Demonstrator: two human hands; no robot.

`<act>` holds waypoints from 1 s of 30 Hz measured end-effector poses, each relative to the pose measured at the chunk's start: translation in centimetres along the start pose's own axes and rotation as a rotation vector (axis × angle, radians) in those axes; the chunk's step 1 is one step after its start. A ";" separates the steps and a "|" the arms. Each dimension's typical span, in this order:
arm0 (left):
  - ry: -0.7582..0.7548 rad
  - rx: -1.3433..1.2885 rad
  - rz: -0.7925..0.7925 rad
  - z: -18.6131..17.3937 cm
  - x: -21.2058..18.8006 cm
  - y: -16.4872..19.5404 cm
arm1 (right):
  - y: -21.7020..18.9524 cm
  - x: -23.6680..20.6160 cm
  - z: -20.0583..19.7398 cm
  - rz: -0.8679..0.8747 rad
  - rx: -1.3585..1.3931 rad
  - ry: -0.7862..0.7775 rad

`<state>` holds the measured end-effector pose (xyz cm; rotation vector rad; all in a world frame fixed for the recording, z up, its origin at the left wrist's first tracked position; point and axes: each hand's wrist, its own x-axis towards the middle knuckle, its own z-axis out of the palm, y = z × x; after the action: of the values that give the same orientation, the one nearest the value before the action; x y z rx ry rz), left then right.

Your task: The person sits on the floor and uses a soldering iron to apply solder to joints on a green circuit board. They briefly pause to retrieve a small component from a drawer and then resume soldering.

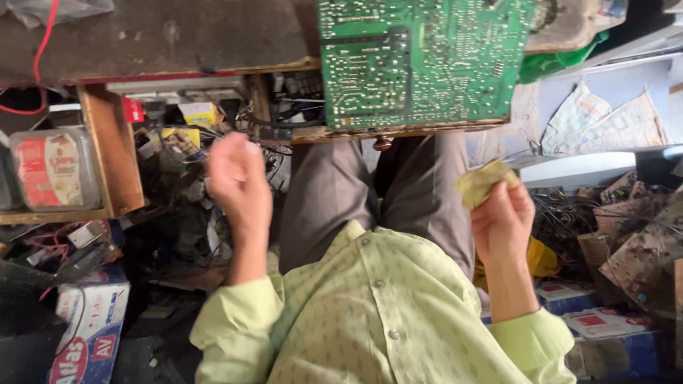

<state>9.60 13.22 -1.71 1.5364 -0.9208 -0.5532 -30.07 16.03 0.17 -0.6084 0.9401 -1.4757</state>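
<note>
Here, clutter hems you in on both sides. On your left, an open wooden drawer (114, 153) hangs out from under the bench (156, 35), with a clear plastic container (50, 171) sitting in it, and next to it a dark tangle of wires and small parts (185, 142). Below that stands a cardboard box (92, 327). On your right lie a heap of old brown boards (633, 235) and, further up, crumpled newspaper (605, 121).

The green circuit board (420, 60) lies solder side up on the bench, straight ahead above your knees; its near edge runs along the bench edge. Its face is dense with pale solder points and traces, and one corner section is set off by a lighter outline.

Your right hand (501, 217) is raised beside your right knee, its grip pinching a small folded yellowish cloth (484, 181) between thumb and fingers, well short of the board. Your left hand (238, 185) is lifted over the drawer side, blurred; the fingers look curled in loosely with nothing seen in them.

Open room lies only over your lap (370, 206), between the two hands and up to the board's near edge.
</note>
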 end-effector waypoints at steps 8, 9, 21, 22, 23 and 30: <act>-0.471 -0.225 -0.146 7.7 -7.7 5.5 | -4.4 4.8 1.3 -0.102 0.020 -0.138; -0.476 -0.226 -0.126 8.1 -7.8 5.7 | -4.7 5.0 1.2 -0.102 0.011 -0.161; -0.507 -0.344 -0.205 9.2 -7.2 4.9 | -4.5 4.9 1.0 -0.107 0.005 -0.155; -0.516 -0.352 -0.222 9.1 -7.0 5.2 | -4.3 4.7 1.3 -0.112 0.002 -0.141; -0.521 -0.360 -0.240 8.8 -6.9 5.5 | -4.2 4.6 1.6 -0.116 -0.002 -0.130; -0.538 -0.414 -0.232 6.8 -6.4 4.6 | -3.1 4.4 1.8 -0.118 -0.007 -0.081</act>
<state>-0.52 14.43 0.54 1.1353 -0.9519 -1.2834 -30.86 11.22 3.02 -0.7338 0.8589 -1.5414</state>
